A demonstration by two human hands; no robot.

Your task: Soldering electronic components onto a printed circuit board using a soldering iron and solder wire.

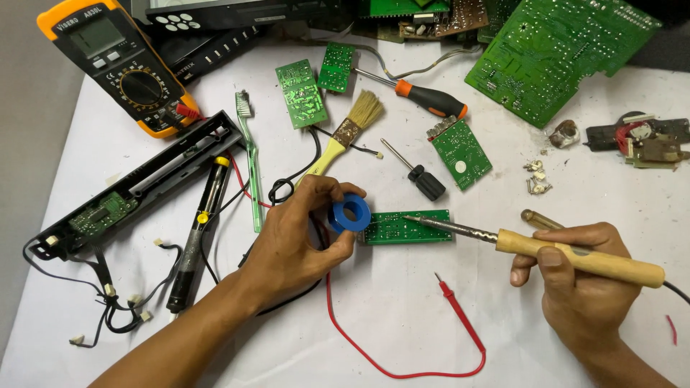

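My left hand (pixel 298 241) grips a small blue spool (pixel 350 213) between thumb and fingers, held at the left end of a small green circuit board (pixel 408 227) lying on the white table. My right hand (pixel 578 276) holds a soldering iron with a wooden handle (pixel 578 257). Its metal tip (pixel 411 218) rests on the board's upper middle. A red probe lead (pixel 431 338) curls on the table in front of the board, between my two arms.
A yellow multimeter (pixel 122 68) sits far left, with a black housing (pixel 136 183) and a desoldering pump (pixel 198 237) below it. A brush (pixel 352 129), a green toothbrush (pixel 250 154), two screwdrivers (pixel 424 97) and several green boards (pixel 553 47) lie beyond. White tabletop (pixel 402 302).
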